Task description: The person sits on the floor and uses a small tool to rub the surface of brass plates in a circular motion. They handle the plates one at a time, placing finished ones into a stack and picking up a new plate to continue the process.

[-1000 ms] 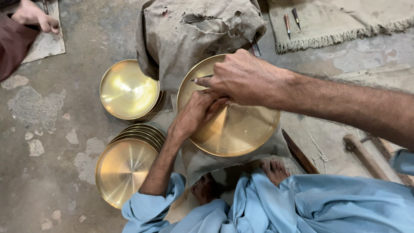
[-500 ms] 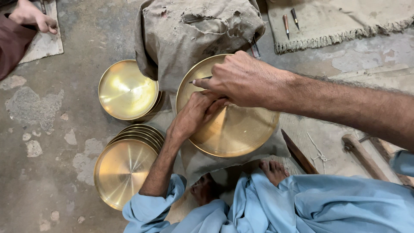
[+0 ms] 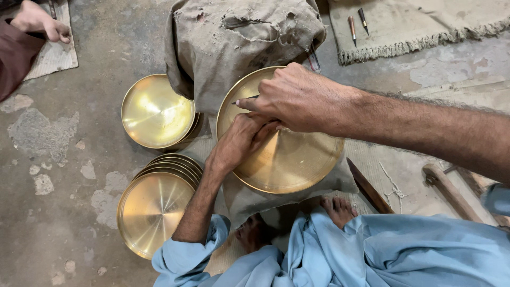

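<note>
Your right hand pinches a thin tool against the brass plate at centre frame, while your left hand, fingers curled shut, presses the plate to steady it.

The large plate lies on a cloth pad before the sack, with both hands on it: the right hand above the left hand. Left of it sit a bowl stack and, nearer the person, a plate stack.
</note>
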